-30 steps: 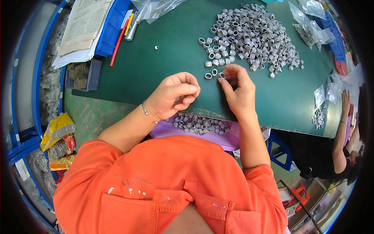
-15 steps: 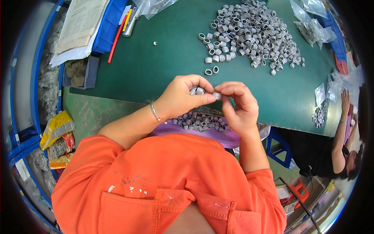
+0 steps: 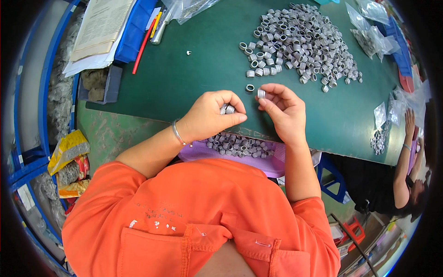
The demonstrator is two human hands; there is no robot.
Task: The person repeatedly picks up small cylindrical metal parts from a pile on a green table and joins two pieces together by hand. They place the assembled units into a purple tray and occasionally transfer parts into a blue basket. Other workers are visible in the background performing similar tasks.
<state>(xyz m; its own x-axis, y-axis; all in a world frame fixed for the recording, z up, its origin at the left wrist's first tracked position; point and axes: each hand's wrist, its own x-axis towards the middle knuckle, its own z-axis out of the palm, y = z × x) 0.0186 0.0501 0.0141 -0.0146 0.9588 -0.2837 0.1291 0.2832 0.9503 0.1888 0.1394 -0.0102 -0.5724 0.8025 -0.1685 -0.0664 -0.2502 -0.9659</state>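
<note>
My left hand (image 3: 210,113) is curled around several grey metal rings (image 3: 229,110), which show between its thumb and forefinger. To its right and a little farther off, my right hand (image 3: 287,111) pinches a single metal ring (image 3: 261,93) between thumb and fingertips over the table's near side. One loose ring (image 3: 249,87) lies on the green table just left of that pinch. Beyond it spreads a large pile of the same rings (image 3: 309,46). Below my hands, a purple basket (image 3: 203,154) holds many more rings, partly under the table edge.
A blue bin (image 3: 134,34) with papers, a red pen (image 3: 144,48) and a small grey bin (image 3: 112,85) stand at the left. Plastic bags (image 3: 374,37) lie at the far right. A co-worker's arm (image 3: 402,161) reaches over the table's right end.
My hands have parted: the right moved up and away from the left, and now pinches a ring. One of two loose rings near it is gone from the table. My left hand keeps its rings.
</note>
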